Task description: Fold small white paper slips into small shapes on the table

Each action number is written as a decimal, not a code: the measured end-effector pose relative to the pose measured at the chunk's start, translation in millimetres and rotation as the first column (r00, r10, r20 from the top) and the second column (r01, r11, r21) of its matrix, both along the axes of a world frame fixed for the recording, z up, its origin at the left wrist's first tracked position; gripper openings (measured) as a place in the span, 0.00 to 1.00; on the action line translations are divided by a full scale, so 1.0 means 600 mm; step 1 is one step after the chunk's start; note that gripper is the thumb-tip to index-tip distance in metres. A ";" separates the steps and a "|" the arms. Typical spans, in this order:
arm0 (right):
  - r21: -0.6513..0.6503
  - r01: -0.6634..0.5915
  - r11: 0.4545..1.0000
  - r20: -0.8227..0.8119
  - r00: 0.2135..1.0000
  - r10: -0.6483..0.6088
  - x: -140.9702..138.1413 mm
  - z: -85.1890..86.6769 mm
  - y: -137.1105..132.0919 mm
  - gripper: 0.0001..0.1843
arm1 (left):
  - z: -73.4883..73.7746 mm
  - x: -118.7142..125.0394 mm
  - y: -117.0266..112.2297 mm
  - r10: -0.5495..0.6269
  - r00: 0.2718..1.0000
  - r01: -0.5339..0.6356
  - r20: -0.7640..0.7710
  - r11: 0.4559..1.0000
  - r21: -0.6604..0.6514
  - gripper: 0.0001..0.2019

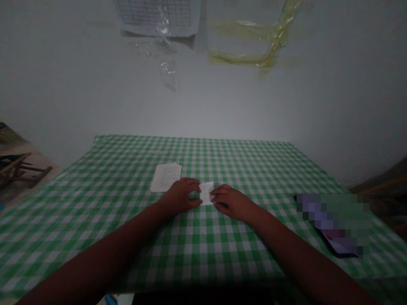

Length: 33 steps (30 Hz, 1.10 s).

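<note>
A small folded paper (207,192) lies flat near the middle of the green-checked desk (203,250), pinched from both sides: the left hand (179,196) closes its grip on the left edge, the right hand (231,201) on the right edge. A stack of sheets (165,177) lies just behind the left hand, and a dark phone (337,249) sits well apart at the right.

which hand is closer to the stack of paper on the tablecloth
Left. The left hand sits right by the stack of paper, at its near right corner. The right hand is farther off, beyond the small folded slip.
</note>
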State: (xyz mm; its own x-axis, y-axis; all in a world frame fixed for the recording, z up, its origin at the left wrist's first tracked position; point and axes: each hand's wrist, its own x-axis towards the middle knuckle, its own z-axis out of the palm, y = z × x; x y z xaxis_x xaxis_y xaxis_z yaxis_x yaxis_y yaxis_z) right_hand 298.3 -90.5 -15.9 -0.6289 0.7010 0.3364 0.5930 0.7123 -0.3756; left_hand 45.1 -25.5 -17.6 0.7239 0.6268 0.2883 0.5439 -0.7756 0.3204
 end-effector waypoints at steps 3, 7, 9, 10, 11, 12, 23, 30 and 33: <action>0.001 0.002 1.000 0.009 1.000 -0.002 0.001 -0.001 0.001 0.10 | 0.001 0.002 -0.004 0.023 1.000 -0.023 0.006 0.999 0.027 0.15; 0.004 -0.007 1.000 0.010 1.000 0.007 0.001 0.002 0.001 0.10 | 0.003 0.005 -0.008 -0.054 0.998 0.054 -0.013 0.999 -0.001 0.14; 0.007 -0.008 1.000 0.017 1.000 0.007 0.001 0.005 0.001 0.11 | 0.004 0.007 -0.008 -0.086 0.996 0.086 -0.028 0.996 -0.029 0.13; 0.009 -0.005 1.000 0.020 1.000 0.005 0.001 0.007 0.001 0.11 | 0.004 0.008 -0.008 -0.091 0.995 0.090 -0.033 0.995 -0.037 0.12; 0.009 -0.001 1.000 0.025 1.000 0.001 0.001 0.008 0.001 0.11 | 0.004 0.009 -0.008 -0.090 0.995 0.089 -0.035 0.995 -0.041 0.12; 0.009 -0.001 1.000 0.027 1.000 0.001 0.000 0.010 0.000 0.11 | 0.005 0.009 -0.008 -0.085 0.996 0.083 -0.034 0.996 -0.040 0.12; -0.015 -0.032 0.999 -0.002 0.999 0.032 -0.005 0.012 -0.005 0.11 | 0.010 0.013 -0.009 -0.097 0.994 0.095 -0.059 0.995 -0.024 0.10; -0.054 -0.063 0.997 -0.007 0.998 0.063 0.001 0.020 -0.013 0.11 | 0.010 0.011 -0.004 -0.150 0.986 0.146 -0.066 0.987 -0.065 0.10; -0.040 -0.050 0.998 0.062 0.997 0.052 0.003 0.027 -0.016 0.13 | 0.012 0.011 -0.004 -0.147 0.987 0.142 -0.068 0.987 -0.069 0.11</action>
State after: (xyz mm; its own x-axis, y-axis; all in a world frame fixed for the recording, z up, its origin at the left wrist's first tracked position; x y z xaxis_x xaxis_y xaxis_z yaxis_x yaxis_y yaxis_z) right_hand 300.0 -99.9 0.4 -0.6832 0.6790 0.2687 0.5795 0.7280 -0.3663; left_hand 51.5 -27.8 -10.6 0.8255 0.5296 0.1950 0.4513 -0.8270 0.3352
